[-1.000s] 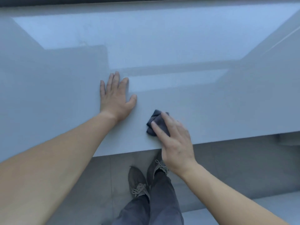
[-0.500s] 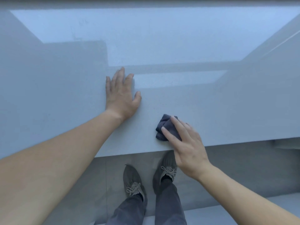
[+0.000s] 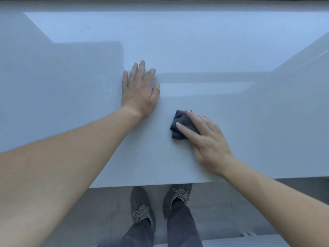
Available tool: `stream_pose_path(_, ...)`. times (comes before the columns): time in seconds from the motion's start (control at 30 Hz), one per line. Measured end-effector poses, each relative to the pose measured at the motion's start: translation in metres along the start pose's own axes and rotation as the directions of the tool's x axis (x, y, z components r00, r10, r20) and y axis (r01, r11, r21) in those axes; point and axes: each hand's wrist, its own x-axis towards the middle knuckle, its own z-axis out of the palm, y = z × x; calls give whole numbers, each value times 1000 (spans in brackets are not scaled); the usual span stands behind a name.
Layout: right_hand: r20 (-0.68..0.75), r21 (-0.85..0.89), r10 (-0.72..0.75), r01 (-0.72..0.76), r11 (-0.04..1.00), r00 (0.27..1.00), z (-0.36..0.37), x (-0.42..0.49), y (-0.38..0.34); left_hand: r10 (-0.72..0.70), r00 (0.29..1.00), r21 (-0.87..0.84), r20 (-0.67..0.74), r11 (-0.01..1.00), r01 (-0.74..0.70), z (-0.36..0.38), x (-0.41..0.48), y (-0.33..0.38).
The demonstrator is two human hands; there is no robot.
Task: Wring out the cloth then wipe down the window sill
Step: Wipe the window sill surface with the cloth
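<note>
Since half a second ago the right hand and cloth have slid farther in from the near edge of the sill. The left hand has stayed flat. Right grip is wide: straight fingers press the bunched dark cloth onto the sill, none curled round it. Left grip is wide too, palm down on the sill, holding nothing. Cloth lies at 4 o'clock of the left hand, apart from it. Shoes at 6 o'clock, on the floor.
</note>
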Motion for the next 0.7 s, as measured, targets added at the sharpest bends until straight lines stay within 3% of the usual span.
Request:
stream_pose_path(0.07,-80,8,125,-125,992,989,-9,26,30,-41,999,32,25,999,40,3,8,0)
stream_pose_path(0.13,-132,56,363,-358,932,923,-17,62,52,-57,998,101,31,993,54,7,9,1)
stream_pose_path(0.2,-152,82,470,-463,883,870,-15,88,50,-59,998,134,17,989,57,10,8,1)
stream_pose_path(0.3,-68,44,222,-220,975,973,0,88,25,-56,998,132,7,990,55,9,7,2)
stream_pose_path(0.4,75,32,14,-16,999,997,-3,87,36,-55,998,147,8,988,53,9,7,3)
stream_pose_path(0.47,31,19,56,-57,998,998,-12,107,67,-56,998,164,5,985,55,10,8,3)
stream_pose_path(0.6,-77,95,402,-395,914,912,-23,161,96,-63,998,171,1,983,62,10,9,4)
stream_pose_path(0.63,-86,80,391,-385,920,916,-20,165,88,-64,998,174,-2,983,64,9,9,4)
stream_pose_path(0.7,-52,62,219,-216,974,974,-10,158,68,-66,998,174,-11,982,67,10,9,5)
